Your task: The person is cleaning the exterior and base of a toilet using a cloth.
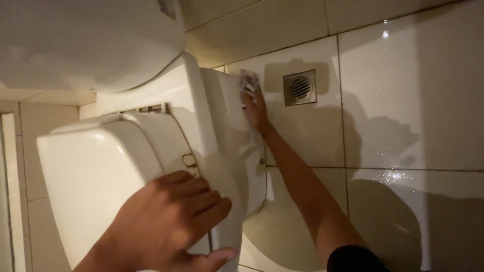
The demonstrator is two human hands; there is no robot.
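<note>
The toilet base (222,126) is scrubbed with a sponge (249,82) gripped in the right hand (253,108); firm pressure is best kept while the left hand (171,221), fingers spread, is braced flat on the cistern (91,171).

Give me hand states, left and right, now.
Left hand: open, flat on the toilet tank.
Right hand: closed on a scrubber, against the toilet base.

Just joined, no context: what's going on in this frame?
A person leans over a white toilet in a tiled bathroom. The left hand rests flat on the tank, fingers spread. The right hand reaches down the toilet's base, pressing a small scrubbing pad or cloth against it near the floor. A square floor drain sits just beside it, and the floor tiles show wet spots.
</note>
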